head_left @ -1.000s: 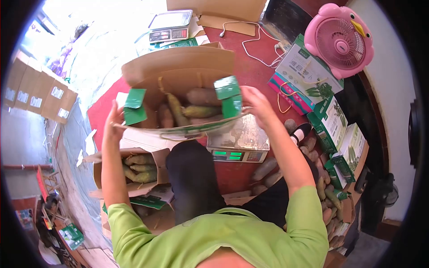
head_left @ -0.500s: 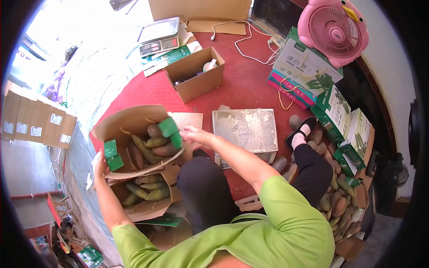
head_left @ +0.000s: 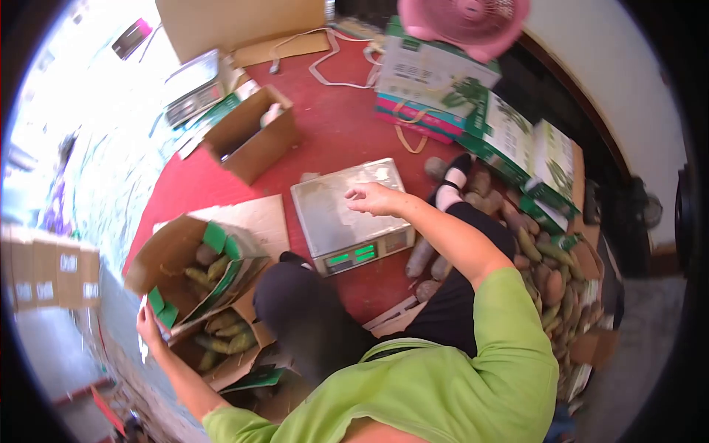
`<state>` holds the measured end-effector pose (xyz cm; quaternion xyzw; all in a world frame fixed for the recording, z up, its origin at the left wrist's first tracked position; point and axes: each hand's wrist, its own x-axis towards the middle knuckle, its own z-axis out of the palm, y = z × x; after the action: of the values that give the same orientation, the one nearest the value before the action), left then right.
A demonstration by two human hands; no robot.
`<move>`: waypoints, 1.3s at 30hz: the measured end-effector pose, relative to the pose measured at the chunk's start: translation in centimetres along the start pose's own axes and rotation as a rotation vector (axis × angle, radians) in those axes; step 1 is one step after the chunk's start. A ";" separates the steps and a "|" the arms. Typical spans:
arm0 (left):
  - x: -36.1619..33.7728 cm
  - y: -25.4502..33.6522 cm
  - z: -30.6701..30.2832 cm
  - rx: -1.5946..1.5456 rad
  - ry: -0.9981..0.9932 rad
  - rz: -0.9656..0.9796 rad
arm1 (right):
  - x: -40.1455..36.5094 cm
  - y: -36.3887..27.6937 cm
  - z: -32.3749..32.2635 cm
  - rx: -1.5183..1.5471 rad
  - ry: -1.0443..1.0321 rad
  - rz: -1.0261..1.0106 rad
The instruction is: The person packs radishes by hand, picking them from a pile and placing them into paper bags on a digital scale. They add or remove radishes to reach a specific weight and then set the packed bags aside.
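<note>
My left hand grips the lower left side of an open cardboard box with green inner flaps, its fingers partly hidden by the wall. Several sweet potatoes lie inside that box, which is tilted. Below it, a second cardboard box contains more sweet potatoes. Above the plate of a digital scale hovers my right hand, apart from the box, its fingers loosely bent and nothing visible in them. Green digits glow on the scale's display.
A pile of sweet potatoes lies at my right, beside green-and-white cartons. Ahead are a small open box, another scale, a white cable and a pink fan. A cardboard sheet lies on the red floor covering.
My right hand has left the box's right flap and moved right over the scale. The box has turned and sunk beside the lower one. The scale's lit display now shows as the view shifts.
</note>
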<state>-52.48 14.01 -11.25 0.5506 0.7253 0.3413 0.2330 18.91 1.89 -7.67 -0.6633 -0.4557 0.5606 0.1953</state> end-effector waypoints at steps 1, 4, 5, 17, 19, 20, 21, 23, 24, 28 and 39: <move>-1.0 2.5 0.5 0.067 0.002 -0.021 | -0.3 2.0 -1.2 -0.058 0.057 -0.071; -2.8 6.1 2.1 0.164 0.002 0.051 | -3.6 5.2 -4.6 -0.181 0.179 -0.135; -3.1 6.9 2.9 0.155 -0.025 0.079 | -5.0 5.6 -5.6 -0.179 0.200 -0.117; -21.8 36.9 17.8 -0.081 -0.610 0.704 | -17.6 13.6 -15.6 0.095 0.617 0.005; -24.4 39.1 19.1 0.033 -0.638 0.846 | -19.9 15.8 -16.4 0.300 0.701 0.096; -24.9 39.6 19.7 0.030 -0.650 0.858 | -21.1 17.1 -16.6 0.385 0.760 0.136; -25.4 39.8 20.2 0.197 -0.599 0.965 | -22.2 18.7 -16.8 0.392 0.773 0.142; -26.1 40.1 20.8 0.380 -0.502 1.091 | -23.6 22.7 -17.1 0.553 0.916 0.201; -26.0 39.9 21.0 0.381 -0.508 1.098 | -24.1 25.2 -17.2 0.560 0.921 0.205; -25.1 39.4 22.0 0.367 -0.491 1.095 | -26.3 33.0 -17.7 0.875 1.099 0.322; -24.9 40.3 24.2 0.455 -0.486 1.052 | -25.1 41.6 -19.6 1.150 1.247 0.366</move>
<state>-2.34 2.40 2.12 0.9321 0.3376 0.1121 0.0685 54.17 -35.00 -19.72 -0.7108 0.2024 0.2608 0.6212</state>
